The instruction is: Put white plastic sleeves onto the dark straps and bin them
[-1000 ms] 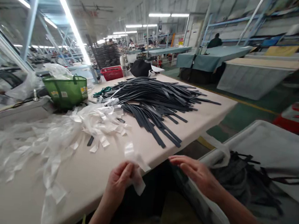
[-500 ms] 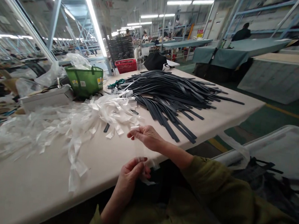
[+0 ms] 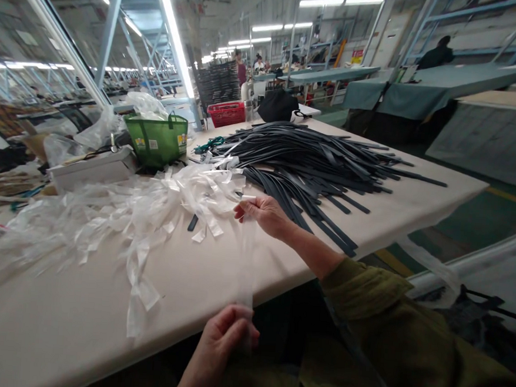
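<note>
Head view: right hand (image 3: 266,213) pinches the upper end of a clear film strip (image 3: 248,257) just above the table (image 3: 217,273), beside the pile of dark straps (image 3: 313,162). Left hand (image 3: 225,338) pinches the strip's lower end below the table's near edge, so the film hangs stretched between both hands. Heaped clear film strips (image 3: 119,213) lie on the table left of the straps, with a green basket (image 3: 158,140) behind them.
</note>
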`<action>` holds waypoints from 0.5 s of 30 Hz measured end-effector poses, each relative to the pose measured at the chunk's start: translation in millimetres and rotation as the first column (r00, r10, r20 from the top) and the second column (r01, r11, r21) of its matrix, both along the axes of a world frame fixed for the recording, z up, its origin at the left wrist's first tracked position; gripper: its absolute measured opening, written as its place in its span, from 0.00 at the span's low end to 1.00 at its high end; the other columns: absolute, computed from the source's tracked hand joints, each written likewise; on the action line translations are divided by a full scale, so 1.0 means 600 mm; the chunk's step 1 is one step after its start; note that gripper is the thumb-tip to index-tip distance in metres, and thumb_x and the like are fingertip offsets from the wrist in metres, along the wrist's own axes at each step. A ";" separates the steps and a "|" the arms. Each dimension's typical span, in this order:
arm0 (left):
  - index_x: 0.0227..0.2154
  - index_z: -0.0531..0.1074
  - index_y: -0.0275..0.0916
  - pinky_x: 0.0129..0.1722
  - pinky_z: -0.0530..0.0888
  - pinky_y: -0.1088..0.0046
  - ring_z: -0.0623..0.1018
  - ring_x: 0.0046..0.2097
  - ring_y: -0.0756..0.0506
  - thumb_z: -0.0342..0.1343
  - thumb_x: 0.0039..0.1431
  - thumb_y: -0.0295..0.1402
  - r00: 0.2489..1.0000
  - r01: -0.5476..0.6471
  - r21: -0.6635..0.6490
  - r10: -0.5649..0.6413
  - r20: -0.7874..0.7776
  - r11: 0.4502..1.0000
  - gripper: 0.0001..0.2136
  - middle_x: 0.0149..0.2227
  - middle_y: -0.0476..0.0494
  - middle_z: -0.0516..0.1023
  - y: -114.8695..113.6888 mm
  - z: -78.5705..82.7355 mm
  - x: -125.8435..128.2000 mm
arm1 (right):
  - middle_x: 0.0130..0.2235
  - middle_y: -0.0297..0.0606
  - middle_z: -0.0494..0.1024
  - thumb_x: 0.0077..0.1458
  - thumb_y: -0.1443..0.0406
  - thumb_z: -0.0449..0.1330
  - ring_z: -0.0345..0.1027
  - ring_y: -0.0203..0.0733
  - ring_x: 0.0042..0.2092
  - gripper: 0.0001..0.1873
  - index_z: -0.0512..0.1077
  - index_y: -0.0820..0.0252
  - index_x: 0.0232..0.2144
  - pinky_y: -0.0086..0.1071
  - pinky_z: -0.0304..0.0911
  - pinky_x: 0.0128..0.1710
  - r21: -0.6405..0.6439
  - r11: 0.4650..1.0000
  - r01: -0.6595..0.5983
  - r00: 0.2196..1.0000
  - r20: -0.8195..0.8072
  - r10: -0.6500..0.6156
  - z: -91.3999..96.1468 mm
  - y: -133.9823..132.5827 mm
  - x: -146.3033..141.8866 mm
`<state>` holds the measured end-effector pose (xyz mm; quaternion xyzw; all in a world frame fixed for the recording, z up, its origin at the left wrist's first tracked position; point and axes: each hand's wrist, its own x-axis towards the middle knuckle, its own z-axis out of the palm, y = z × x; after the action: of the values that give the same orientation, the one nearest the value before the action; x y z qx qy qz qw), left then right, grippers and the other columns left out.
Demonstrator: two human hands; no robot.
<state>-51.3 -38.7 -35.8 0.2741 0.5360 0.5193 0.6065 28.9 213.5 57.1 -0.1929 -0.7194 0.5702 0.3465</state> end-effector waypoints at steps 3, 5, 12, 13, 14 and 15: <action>0.31 0.77 0.35 0.31 0.67 0.73 0.73 0.28 0.48 0.63 0.50 0.52 0.982 0.141 -0.066 -0.148 -0.119 0.988 0.21 0.26 0.43 0.79 -0.001 -0.003 -0.007 | 0.31 0.40 0.81 0.63 0.51 0.54 0.73 0.38 0.32 0.24 0.78 0.66 0.33 0.32 0.67 0.37 0.065 0.997 -0.039 0.997 0.072 0.035 0.001 -0.009 -0.021; 0.28 0.79 0.35 0.30 0.65 0.73 0.71 0.28 0.49 0.64 0.47 0.53 0.952 0.191 -0.089 -0.207 -0.226 0.977 0.22 0.25 0.44 0.78 -0.003 -0.013 -0.006 | 0.31 0.39 0.81 0.65 0.57 0.53 0.73 0.36 0.32 0.20 0.78 0.66 0.33 0.29 0.66 0.36 0.112 0.990 -0.085 0.985 0.161 0.067 0.002 -0.017 -0.039; 0.21 0.78 0.32 0.25 0.65 0.75 0.70 0.23 0.50 0.71 0.37 0.46 0.983 0.092 -0.245 -0.127 -0.134 0.965 0.19 0.19 0.48 0.74 0.005 -0.001 -0.105 | 0.25 0.31 0.80 0.59 0.57 0.63 0.73 0.36 0.30 0.15 0.80 0.60 0.26 0.25 0.62 0.32 0.213 0.936 -0.282 0.800 0.590 0.106 -0.002 0.002 -0.048; 0.20 0.77 0.33 0.24 0.67 0.76 0.70 0.23 0.51 0.73 0.36 0.43 0.987 -0.099 -0.215 0.069 -0.142 0.972 0.18 0.19 0.49 0.73 0.014 0.026 -0.147 | 0.26 0.33 0.80 0.59 0.55 0.63 0.74 0.38 0.31 0.15 0.80 0.60 0.28 0.26 0.62 0.33 0.254 0.941 -0.223 0.780 0.625 0.016 -0.005 0.014 -0.036; 0.20 0.76 0.33 0.23 0.68 0.77 0.70 0.22 0.51 0.73 0.35 0.40 0.955 -0.285 -0.173 0.264 -0.134 0.943 0.16 0.18 0.50 0.73 0.023 0.060 -0.193 | 0.30 0.35 0.81 0.60 0.54 0.62 0.74 0.40 0.35 0.16 0.80 0.60 0.31 0.28 0.63 0.36 0.308 0.942 -0.136 0.759 0.643 -0.100 -0.011 0.027 -0.020; 0.18 0.74 0.34 0.22 0.69 0.77 0.70 0.21 0.51 0.72 0.37 0.38 0.885 -0.465 -0.154 0.450 -0.124 0.872 0.15 0.18 0.50 0.73 0.029 0.100 -0.240 | 0.36 0.38 0.81 0.62 0.55 0.59 0.74 0.42 0.39 0.16 0.79 0.61 0.36 0.31 0.64 0.40 0.369 0.929 -0.033 0.732 0.642 -0.229 -0.018 0.041 -0.003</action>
<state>-195.4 -21.1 24.4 0.1054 0.6553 0.5855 0.4655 27.3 237.9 46.3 -0.3587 -0.8750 0.3019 0.1209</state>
